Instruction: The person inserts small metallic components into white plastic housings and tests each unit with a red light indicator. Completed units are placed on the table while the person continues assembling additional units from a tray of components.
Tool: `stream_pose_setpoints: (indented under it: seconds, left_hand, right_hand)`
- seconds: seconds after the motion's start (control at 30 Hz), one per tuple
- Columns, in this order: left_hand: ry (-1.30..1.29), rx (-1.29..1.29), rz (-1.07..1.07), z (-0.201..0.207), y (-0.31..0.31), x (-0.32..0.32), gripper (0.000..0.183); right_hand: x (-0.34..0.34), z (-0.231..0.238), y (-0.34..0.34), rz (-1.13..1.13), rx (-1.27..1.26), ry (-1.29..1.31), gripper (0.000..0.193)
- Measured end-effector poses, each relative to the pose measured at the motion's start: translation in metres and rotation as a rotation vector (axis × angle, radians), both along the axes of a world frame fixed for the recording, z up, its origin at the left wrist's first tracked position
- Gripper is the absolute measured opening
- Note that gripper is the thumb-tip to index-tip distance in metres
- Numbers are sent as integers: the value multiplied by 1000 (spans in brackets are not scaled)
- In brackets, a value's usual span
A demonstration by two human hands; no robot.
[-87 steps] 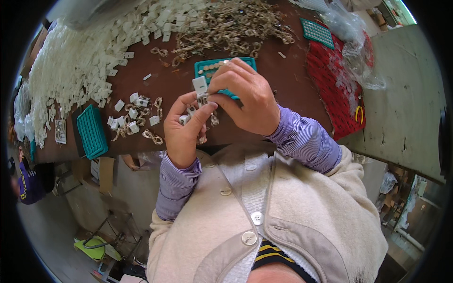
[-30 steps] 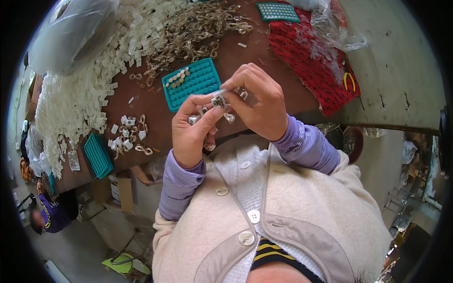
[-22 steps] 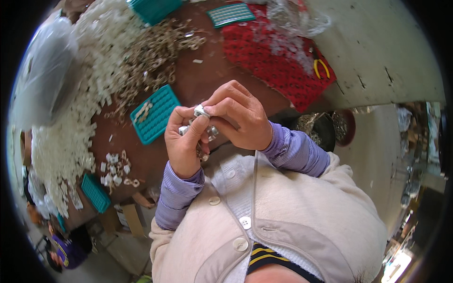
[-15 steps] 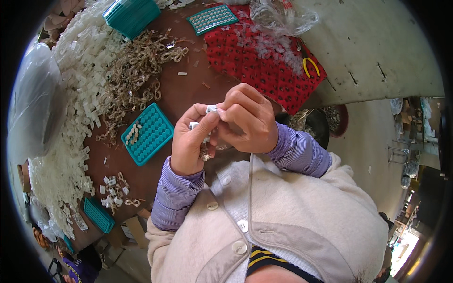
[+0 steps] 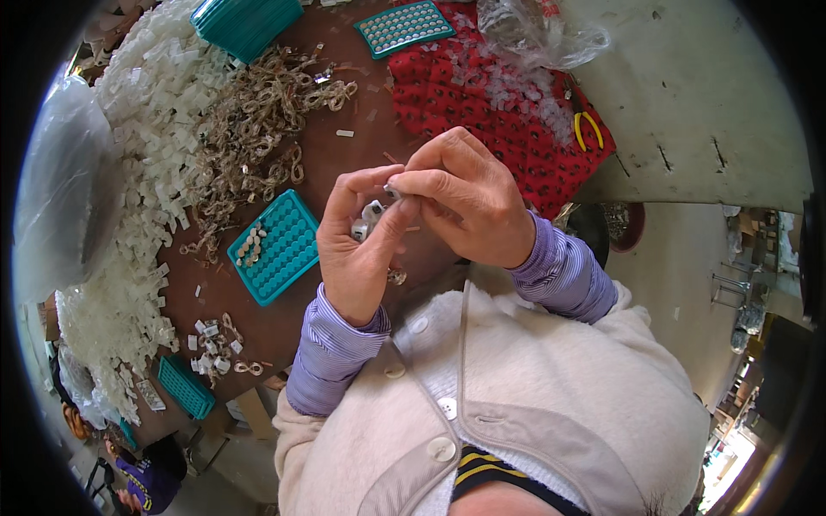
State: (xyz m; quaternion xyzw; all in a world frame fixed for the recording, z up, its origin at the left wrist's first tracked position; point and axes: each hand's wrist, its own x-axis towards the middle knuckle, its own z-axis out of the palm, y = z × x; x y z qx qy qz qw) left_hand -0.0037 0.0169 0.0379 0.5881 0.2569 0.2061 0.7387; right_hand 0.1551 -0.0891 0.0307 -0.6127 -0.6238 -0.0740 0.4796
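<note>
In front of my chest my left hand (image 5: 351, 271) is closed, with several small white pieces (image 5: 372, 210) between its thumb and fingers. A shiny beaded bit (image 5: 397, 276) dangles below that palm. My right hand (image 5: 486, 202) meets it from the other side, thumb and index finger pinched on one of the white pieces (image 5: 392, 192) at the left fingertips. Their exact kind is too small to make out. Left of the hands lies a teal tray (image 5: 288, 268) with round hollows and a few cream beads (image 5: 250, 244) at one side.
Beyond lie tangled beige cords (image 5: 258, 129), a big heap of clear plastic pieces (image 5: 129, 198) and stacked teal trays (image 5: 245, 30). A filled tray (image 5: 404, 31) stands by a red patterned cloth (image 5: 525, 159) bearing yellow-handled pliers (image 5: 588, 131). White pieces with cords (image 5: 211, 353) lie lower left.
My right hand has shifted slightly, its thumb and index finger now over the piece at the left fingertips. The left hand has turned, showing more of the white pieces. The whole view has shifted a little.
</note>
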Motion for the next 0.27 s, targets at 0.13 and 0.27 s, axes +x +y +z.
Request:
stream_pose_setpoints:
  seconds: [0.13, 0.27]
  left_hand:
    - [-21, -184, -46, 0, 0, 3, 24]
    - [-52, -297, -111, -6, -3, 8, 20]
  right_hand:
    - [-6, -8, -10, -107, 43, 251, 37]
    - [-2, -17, -25, -98, -12, 310, 38]
